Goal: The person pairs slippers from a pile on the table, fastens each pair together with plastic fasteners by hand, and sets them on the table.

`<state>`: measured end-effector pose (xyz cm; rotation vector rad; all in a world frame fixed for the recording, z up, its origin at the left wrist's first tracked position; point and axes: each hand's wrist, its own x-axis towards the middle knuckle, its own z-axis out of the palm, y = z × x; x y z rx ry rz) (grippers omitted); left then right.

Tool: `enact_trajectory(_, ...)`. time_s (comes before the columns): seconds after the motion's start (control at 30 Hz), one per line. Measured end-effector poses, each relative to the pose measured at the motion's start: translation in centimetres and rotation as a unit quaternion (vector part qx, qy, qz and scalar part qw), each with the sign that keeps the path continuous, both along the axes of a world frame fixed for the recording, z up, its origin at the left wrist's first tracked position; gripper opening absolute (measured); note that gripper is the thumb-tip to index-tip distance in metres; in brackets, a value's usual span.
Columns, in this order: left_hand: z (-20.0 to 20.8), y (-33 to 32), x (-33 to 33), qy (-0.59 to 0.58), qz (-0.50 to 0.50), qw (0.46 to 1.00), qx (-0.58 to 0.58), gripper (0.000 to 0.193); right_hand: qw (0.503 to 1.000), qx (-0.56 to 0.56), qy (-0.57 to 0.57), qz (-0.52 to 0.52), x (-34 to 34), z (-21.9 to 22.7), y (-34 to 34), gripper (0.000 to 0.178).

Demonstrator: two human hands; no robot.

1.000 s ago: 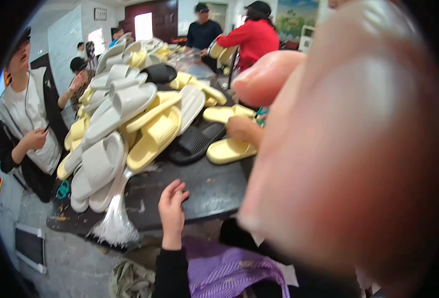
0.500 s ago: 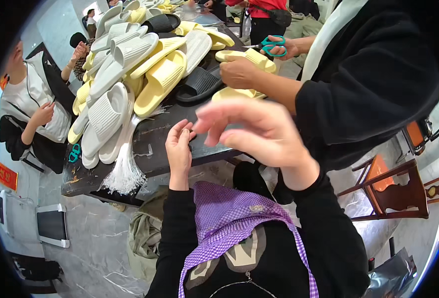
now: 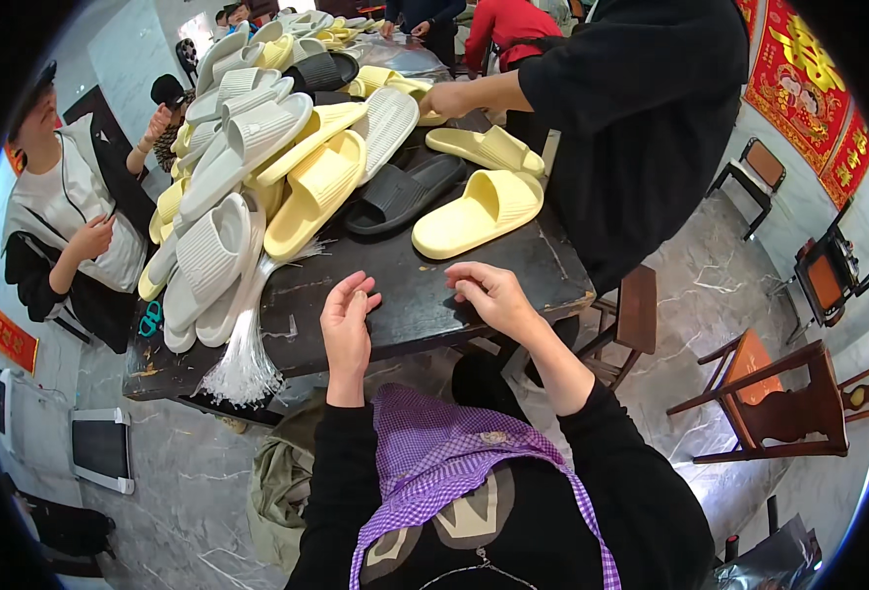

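Note:
My left hand [image 3: 349, 324] hovers over the near table edge, its fingers loosely curled and apart, with nothing visible in them. To its right, my right hand [image 3: 496, 300] is open, fingers bent and thumb apart, just in front of a yellow slide sandal [image 3: 482, 211]. A second yellow sandal [image 3: 489, 147] lies behind that one. Left of them is a black sandal [image 3: 405, 192]. A bundle of thin clear plastic strands [image 3: 243, 369] hangs over the near edge, beside a large pile of grey and yellow sandals [image 3: 248, 138].
The dark table [image 3: 415, 315] has teal scissors [image 3: 150, 318] at its left. A co-worker in black [image 3: 641, 128] leans over the right side, one hand at the pile. Another person [image 3: 76, 216] is at the left. Wooden chairs [image 3: 783, 393] and a stool [image 3: 634, 310] stand right.
My right hand has lowered and moved away from my left hand, which has loosened. The co-worker's hands have left the yellow sandals and reach farther back; their scissors are out of sight.

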<state>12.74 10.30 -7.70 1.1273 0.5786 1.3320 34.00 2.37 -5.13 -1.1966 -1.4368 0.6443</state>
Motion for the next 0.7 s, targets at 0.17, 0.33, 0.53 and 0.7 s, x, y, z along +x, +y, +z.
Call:
enact_trajectory(0.17, 0.0, 0.3, -0.1, 0.005, -0.004, 1.0, -0.004, 0.025, 0.998, -0.04, 0.041, -0.006, 0.3, -0.8, 0.5, 0.022)
enact_trajectory(0.33, 0.0, 0.3, 0.1, -0.009, 0.004, 1.0, -0.005, 0.025, 0.993, -0.057, 0.099, 0.005, 0.7, -0.8, 0.2, 0.022)
enact_trajectory(0.53, 0.4, 0.1, 0.0, 0.017, -0.003, 1.0, -0.009, 0.025, 0.986, -0.06, 0.157, 0.02, 1.1, -0.8, -0.2, 0.021)
enact_trajectory(0.7, 0.8, -0.2, 0.2, 0.006, 0.005, 1.0, -0.013, 0.026, 0.984, -0.062, 0.164, 0.028, 1.1, -0.7, -0.3, 0.021)
